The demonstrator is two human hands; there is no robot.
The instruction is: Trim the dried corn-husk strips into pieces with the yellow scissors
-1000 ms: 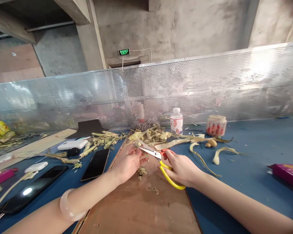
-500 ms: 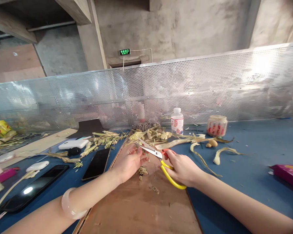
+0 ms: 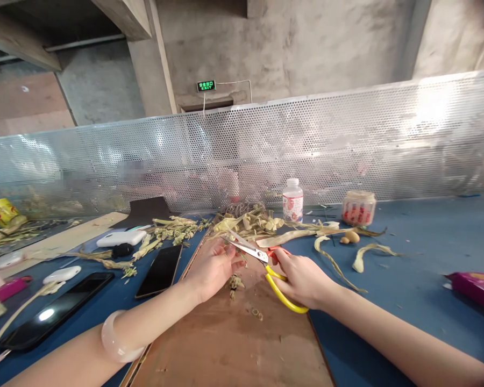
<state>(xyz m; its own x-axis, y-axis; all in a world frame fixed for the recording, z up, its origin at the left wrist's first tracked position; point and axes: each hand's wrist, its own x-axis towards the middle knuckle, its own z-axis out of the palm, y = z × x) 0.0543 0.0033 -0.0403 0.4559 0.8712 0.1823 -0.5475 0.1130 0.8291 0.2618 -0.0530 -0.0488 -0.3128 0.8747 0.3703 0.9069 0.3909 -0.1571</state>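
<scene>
My right hand [image 3: 302, 279] grips scissors [image 3: 262, 263] with yellow and orange handles; the blades point up and left, slightly apart. My left hand [image 3: 212, 266] is curled on a small greenish plant stem at the blades, over a brown board [image 3: 234, 344]. A small bundle of cut stem pieces [image 3: 235, 283] lies on the board just below my left fingers. A pile of pale green stems and leaves [image 3: 248, 221] sits at the board's far end. A pale bangle [image 3: 115, 344] circles my left wrist.
Blue table [image 3: 407, 279] holds a black phone [image 3: 159, 271], another phone [image 3: 52, 312], white devices [image 3: 121, 238], a white bottle [image 3: 292, 200], a jar [image 3: 358, 207], loose leaves [image 3: 367, 252] and a purple box [image 3: 474, 285]. A perforated metal screen [image 3: 347, 145] closes the far side.
Almost nothing: both hands stay at the same spot on the board and the scissors blades have shifted only slightly.
</scene>
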